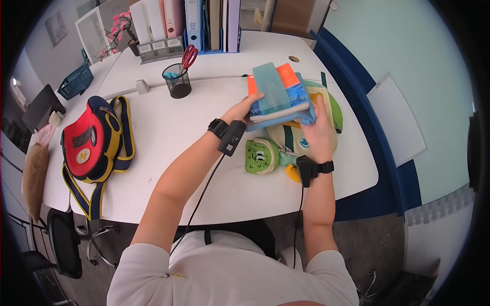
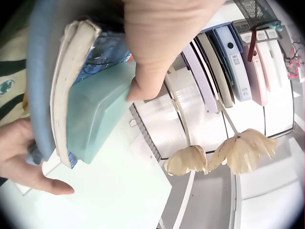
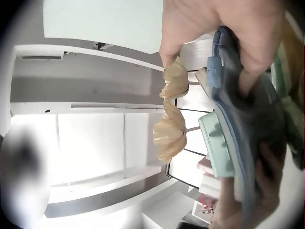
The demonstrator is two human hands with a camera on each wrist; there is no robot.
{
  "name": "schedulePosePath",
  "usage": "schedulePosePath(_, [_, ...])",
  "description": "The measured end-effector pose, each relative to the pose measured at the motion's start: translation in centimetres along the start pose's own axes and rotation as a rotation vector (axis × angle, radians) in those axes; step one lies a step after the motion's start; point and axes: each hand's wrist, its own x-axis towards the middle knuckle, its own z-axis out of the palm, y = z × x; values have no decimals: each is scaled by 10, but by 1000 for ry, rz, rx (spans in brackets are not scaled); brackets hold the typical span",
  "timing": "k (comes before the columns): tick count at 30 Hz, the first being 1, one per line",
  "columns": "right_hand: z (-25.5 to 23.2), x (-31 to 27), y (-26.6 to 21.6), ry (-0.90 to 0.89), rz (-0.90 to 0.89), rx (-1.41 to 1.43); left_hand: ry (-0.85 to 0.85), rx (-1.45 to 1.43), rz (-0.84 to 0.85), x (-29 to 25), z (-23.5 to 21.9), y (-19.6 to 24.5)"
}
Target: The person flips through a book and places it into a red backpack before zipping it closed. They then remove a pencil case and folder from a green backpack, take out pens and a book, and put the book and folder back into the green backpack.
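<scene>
Above the table, both hands hold a stack. On top is a translucent teal case (image 1: 271,86), then a thick book (image 1: 299,96) with an orange and blue cover, then a soft blue pouch (image 3: 238,138) underneath. My left hand (image 1: 240,110) grips the stack's left side, its thumb over the teal case and its fingers beneath the pouch. At the opposite end my right hand (image 1: 320,132) holds the pouch's edge, with one digit pressed into its underside in the right wrist view. Under the stack lies a cream and green backpack (image 1: 288,137), partly hidden.
A green face-shaped pouch (image 1: 259,155) lies by the backpack. The red and navy backpack (image 1: 89,140) stands at the left. Farther back are a mesh cup (image 1: 179,86) with red scissors (image 1: 189,56), binders (image 1: 194,25) and a teal basket (image 1: 75,81). A blue partition (image 1: 357,92) borders the table's right.
</scene>
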Motion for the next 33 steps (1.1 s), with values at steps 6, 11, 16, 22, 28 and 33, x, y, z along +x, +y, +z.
schedulePosePath(6, [39,-18,12,-369,26,481,14,-126,6,-3,14,3])
schedulePosePath(11, [44,-15,31,-83,30,213,91,48,180,7,19,-13])
schedulePosePath(16, [41,-11,39,6,76,229,118,234,379,5,30,-14])
schedulePosePath(22, [40,-12,27,7,67,316,1,531,606,1,40,3])
schedulePosePath(28, [19,-4,2,135,-105,351,-105,802,339,-11,37,33])
schedulePosePath(33, [3,-2,-14,285,-171,417,-230,1121,327,8,18,6])
